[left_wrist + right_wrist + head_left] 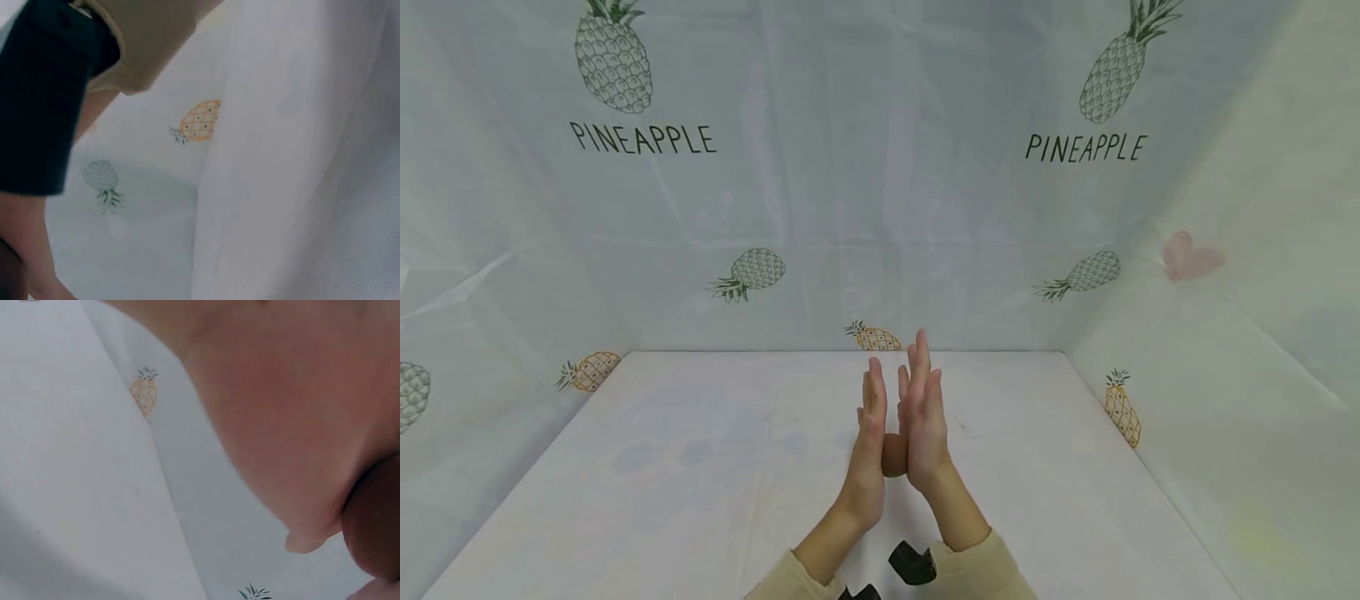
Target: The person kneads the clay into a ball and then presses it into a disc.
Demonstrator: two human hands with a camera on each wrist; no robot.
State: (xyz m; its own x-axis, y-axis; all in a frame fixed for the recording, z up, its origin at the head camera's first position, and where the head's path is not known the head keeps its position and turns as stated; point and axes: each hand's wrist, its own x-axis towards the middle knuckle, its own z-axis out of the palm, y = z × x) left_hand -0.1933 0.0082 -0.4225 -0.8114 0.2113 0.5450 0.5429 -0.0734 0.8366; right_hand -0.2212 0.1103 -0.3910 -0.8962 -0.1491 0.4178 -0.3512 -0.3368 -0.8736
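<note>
Near the middle of the table, a brown ball point(894, 455) sits between my two facing palms. My left hand point(871, 437) lies along its left side, fingers straight and pointing up and away. On the other side, my right hand point(923, 417) presses it with its palm, its fingers also straight. The fingertips of the two hands stand apart. In the right wrist view, the ball point(378, 519) looks smooth and dark brown against the skin of a palm. Only a dark edge of the ball point(9, 275) shows in the left wrist view; the palms hide its sides.
A white table point(700, 500) extends under the hands. Pale sheets printed with pineapples point(758, 268) hang at the back and both sides. Black wrist-worn devices point(913, 563) sit at the beige sleeves point(981, 571).
</note>
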